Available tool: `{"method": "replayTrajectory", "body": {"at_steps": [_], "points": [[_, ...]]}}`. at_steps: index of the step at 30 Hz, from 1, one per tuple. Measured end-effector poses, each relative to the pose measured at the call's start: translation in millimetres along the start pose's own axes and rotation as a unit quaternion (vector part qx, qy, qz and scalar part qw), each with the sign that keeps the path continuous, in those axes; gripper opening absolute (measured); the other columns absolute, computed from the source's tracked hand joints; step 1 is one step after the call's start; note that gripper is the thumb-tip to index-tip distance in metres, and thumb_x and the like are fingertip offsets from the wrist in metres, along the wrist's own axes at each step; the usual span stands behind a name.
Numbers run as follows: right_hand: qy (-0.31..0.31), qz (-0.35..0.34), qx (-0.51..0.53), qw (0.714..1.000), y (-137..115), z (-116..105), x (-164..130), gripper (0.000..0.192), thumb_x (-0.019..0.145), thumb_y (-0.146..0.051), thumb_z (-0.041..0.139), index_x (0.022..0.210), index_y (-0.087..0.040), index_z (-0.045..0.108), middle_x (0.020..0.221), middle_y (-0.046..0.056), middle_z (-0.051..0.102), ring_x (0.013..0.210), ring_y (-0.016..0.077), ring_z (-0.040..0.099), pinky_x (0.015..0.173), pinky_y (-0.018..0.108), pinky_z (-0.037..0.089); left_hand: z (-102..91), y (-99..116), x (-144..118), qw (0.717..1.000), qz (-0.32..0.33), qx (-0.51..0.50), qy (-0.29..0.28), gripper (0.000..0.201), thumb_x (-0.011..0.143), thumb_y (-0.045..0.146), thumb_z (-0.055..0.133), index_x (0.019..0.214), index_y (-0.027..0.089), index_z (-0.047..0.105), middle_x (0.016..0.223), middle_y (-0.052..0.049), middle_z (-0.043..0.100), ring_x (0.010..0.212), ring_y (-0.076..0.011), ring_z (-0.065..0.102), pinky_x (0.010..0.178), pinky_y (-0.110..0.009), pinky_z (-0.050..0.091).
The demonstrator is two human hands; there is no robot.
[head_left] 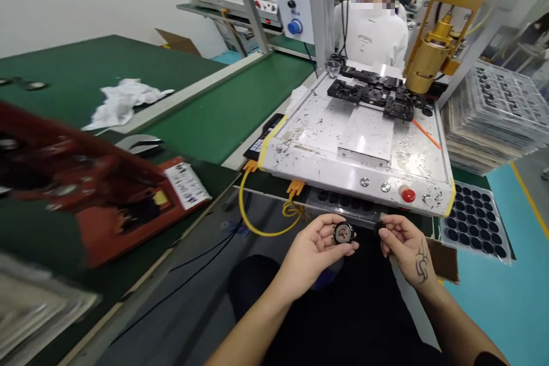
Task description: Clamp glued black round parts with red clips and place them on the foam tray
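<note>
Left hand (pixel 315 246): pinching a round black part (pixel 343 233) with a pale centre between thumb and fingertips, at 6 o'clock of the machine.
Right hand (pixel 405 246): pinching a small black cap (pixel 379 229), sitting just at 3 o'clock of the round part.
White machine base (pixel 355 148): lying at 12 o'clock of both hands.
Tray of black parts (pixel 476 220): resting at 2 o'clock of the right hand.
</note>
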State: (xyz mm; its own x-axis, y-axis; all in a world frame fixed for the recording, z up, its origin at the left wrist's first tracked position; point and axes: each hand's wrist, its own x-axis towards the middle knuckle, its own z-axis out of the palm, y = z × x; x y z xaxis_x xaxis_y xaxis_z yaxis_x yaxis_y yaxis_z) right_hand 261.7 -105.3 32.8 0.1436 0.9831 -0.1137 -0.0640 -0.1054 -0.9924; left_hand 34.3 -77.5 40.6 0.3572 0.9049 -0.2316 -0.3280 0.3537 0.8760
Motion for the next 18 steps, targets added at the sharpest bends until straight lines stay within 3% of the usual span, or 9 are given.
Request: {"method": "replayTrajectory", "body": {"at_steps": [3, 6, 12, 18], "points": [[-0.057, 0.060, 0.082, 0.993, 2.7, 15.0, 10.1, 0.035, 0.083, -0.044, 0.093, 0.094, -0.020, 0.070, 0.064, -0.006, 0.061, 0.049, 0.0110, 0.054, 0.048, 0.026, 0.050, -0.6, 1.3, -15.0, 0.997, -0.012, -0.060, 0.037, 0.056, 0.073, 0.020, 0.099, 0.116, 0.019, 0.064, 0.104, -0.009, 0.085, 0.101, -0.0260, 0.084, 0.095, -0.035, 0.064], [-0.101, 0.084, 0.091, 0.987, 4.6, 26.0, 16.4, 0.035, 0.083, -0.043, 0.094, 0.093, -0.020, 0.070, 0.059, -0.006, 0.060, 0.049, 0.0114, 0.056, 0.050, 0.025, 0.050, -4.8, 2.5, -28.9, 0.994, -0.013, -0.091, 0.066, 0.063, 0.072, 0.021, 0.101, 0.124, 0.018, 0.066, 0.113, -0.012, 0.085, 0.108, -0.0291, 0.083, 0.099, -0.038, 0.064], [-0.179, 0.070, 0.021, 0.981, -10.3, 45.9, 21.2, 0.033, 0.092, -0.049, 0.085, 0.096, -0.019, 0.071, 0.059, -0.004, 0.064, 0.053, 0.0132, 0.062, 0.059, 0.027, 0.054, -15.5, 5.8, -50.8, 0.986, 0.015, -0.126, 0.108, 0.053, 0.091, 0.046, 0.087, 0.131, 0.014, 0.071, 0.117, -0.017, 0.084, 0.113, -0.0353, 0.081, 0.103, -0.052, 0.064], [-0.265, 0.133, 0.045, 0.954, -22.7, 63.8, 25.5, 0.039, 0.090, -0.053, 0.086, 0.086, -0.021, 0.064, 0.057, -0.005, 0.061, 0.051, 0.0131, 0.059, 0.054, 0.026, 0.051, -25.0, 3.6, -66.1, 0.985, 0.051, -0.121, 0.114, 0.048, 0.097, 0.044, 0.081, 0.136, 0.017, 0.073, 0.124, -0.014, 0.082, 0.114, -0.0341, 0.080, 0.109, -0.056, 0.061]]}}
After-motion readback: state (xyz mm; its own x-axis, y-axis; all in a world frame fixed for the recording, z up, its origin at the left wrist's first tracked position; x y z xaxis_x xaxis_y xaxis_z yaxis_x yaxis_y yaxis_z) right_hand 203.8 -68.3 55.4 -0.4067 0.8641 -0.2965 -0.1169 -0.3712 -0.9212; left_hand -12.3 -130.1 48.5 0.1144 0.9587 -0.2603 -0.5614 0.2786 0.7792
